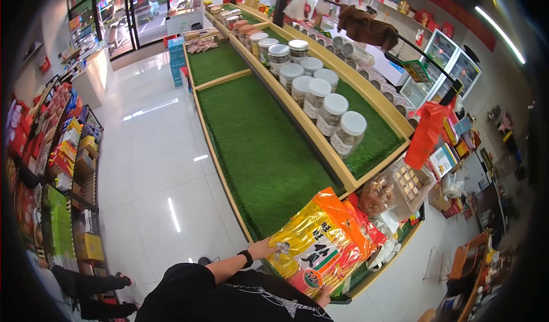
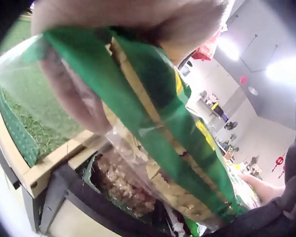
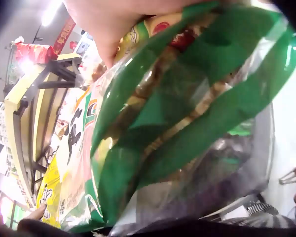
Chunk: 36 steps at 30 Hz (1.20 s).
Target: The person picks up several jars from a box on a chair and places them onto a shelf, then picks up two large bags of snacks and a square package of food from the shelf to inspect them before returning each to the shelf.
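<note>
A large yellow and orange bag of rice crackers, printed with big dark characters, is held between both hands at the near end of the display stand. My left hand, with a black band at the wrist, grips the bag's left side. The right hand holds its lower edge, mostly hidden by the bag. Both wrist views show the bag's green back with see-through strips and tan pieces inside. Fingers of the left hand curl against the clear film at one end.
The stand has green turf trays with wooden rims. White-lidded jars line its upper tier. Beside the bag are a clear bag of brown food and a box of small packs. Stocked shelves stand left; a person's legs show there.
</note>
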Available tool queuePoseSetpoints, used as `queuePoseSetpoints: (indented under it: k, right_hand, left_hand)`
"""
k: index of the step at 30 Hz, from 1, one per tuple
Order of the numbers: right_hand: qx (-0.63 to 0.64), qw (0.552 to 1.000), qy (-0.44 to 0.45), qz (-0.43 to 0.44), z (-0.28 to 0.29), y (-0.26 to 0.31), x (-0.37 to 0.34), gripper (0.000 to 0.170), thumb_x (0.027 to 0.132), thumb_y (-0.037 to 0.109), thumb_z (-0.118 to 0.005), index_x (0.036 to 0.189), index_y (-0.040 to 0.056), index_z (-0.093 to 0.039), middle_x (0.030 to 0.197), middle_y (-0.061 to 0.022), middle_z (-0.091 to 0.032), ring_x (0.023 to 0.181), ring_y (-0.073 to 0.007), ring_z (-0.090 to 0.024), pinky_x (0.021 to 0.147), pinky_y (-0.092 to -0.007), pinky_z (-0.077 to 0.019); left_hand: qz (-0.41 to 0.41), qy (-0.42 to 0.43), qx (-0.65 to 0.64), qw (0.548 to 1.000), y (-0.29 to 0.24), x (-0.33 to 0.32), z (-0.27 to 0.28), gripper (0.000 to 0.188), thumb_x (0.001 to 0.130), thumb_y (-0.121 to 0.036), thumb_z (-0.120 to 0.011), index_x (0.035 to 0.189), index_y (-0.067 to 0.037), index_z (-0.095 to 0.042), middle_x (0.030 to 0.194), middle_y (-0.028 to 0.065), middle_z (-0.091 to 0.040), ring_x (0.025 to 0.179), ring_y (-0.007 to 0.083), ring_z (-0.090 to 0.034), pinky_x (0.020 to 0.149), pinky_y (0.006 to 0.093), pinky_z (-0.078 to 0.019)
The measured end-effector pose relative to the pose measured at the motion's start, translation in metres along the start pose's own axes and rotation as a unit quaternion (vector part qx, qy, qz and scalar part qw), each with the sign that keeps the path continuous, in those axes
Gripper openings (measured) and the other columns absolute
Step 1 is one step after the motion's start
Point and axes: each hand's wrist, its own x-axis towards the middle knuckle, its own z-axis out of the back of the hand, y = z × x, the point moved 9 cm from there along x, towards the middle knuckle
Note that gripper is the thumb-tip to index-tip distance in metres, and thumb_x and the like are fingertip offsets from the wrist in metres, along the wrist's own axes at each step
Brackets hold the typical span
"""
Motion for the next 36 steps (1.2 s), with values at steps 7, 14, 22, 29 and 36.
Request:
queuePoseSetpoints:
  k: [7,14,22,29,36]
  right_hand:
    - [-0.023,0.980,0.164,0.110,-0.137,0.085,-0.095,0.026,0.082,0.020,-0.063,0.093,-0.0038,-0.061,0.083,-0.0043,-0.059,0.072,-0.0125,-0.053,0.065,-0.0279,-0.0439]
    - [-0.100,0.916,0.343,0.181,-0.279,0.078,-0.210,0.019,0.079,0.013,-0.067,0.089,-0.0033,-0.062,0.080,-0.0020,-0.061,0.071,-0.0098,-0.053,0.066,-0.0252,-0.0437]
    - [-0.207,0.811,0.536,0.110,-0.369,-0.003,-0.323,0.021,0.079,0.018,-0.068,0.088,-0.0012,-0.064,0.077,-0.0013,-0.063,0.066,-0.0092,-0.055,0.060,-0.0251,-0.0444]
    - [-0.305,0.686,0.647,0.130,-0.426,0.004,-0.418,0.028,0.080,0.020,-0.067,0.098,-0.0017,-0.062,0.085,-0.0046,-0.065,0.074,-0.0099,-0.059,0.066,-0.0258,-0.0471]
    - [-0.340,0.629,0.696,0.069,-0.479,-0.006,-0.449,0.029,0.080,0.020,-0.067,0.099,-0.0013,-0.061,0.085,-0.0042,-0.065,0.075,-0.0098,-0.059,0.068,-0.0258,-0.0469]
  left_hand:
    - [-0.057,-0.143,-0.138,0.978,0.017,-0.078,0.118,0.053,0.083,-0.033,-0.061,0.124,-0.002,-0.044,0.104,0.0119,-0.061,0.093,0.0199,-0.059,0.080,0.0320,-0.0458]
    - [-0.091,-0.231,-0.332,0.910,0.116,-0.198,0.224,0.045,0.086,-0.013,-0.058,0.125,0.001,-0.042,0.113,0.0077,-0.057,0.099,0.0141,-0.055,0.084,0.0279,-0.0451]
    - [-0.046,-0.369,-0.418,0.829,0.214,-0.355,0.248,0.036,0.086,-0.008,-0.056,0.119,0.003,-0.046,0.108,0.0081,-0.058,0.093,0.0146,-0.058,0.081,0.0282,-0.0481]
    - [0.002,-0.499,-0.468,0.729,0.254,-0.423,0.213,0.031,0.086,-0.007,-0.057,0.114,0.002,-0.048,0.099,0.0068,-0.060,0.084,0.0136,-0.058,0.074,0.0265,-0.0484]
    - [0.055,-0.550,-0.469,0.688,0.233,-0.433,0.232,0.020,0.087,-0.010,-0.057,0.103,-0.001,-0.051,0.085,0.0037,-0.058,0.072,0.0109,-0.055,0.063,0.0239,-0.0455]
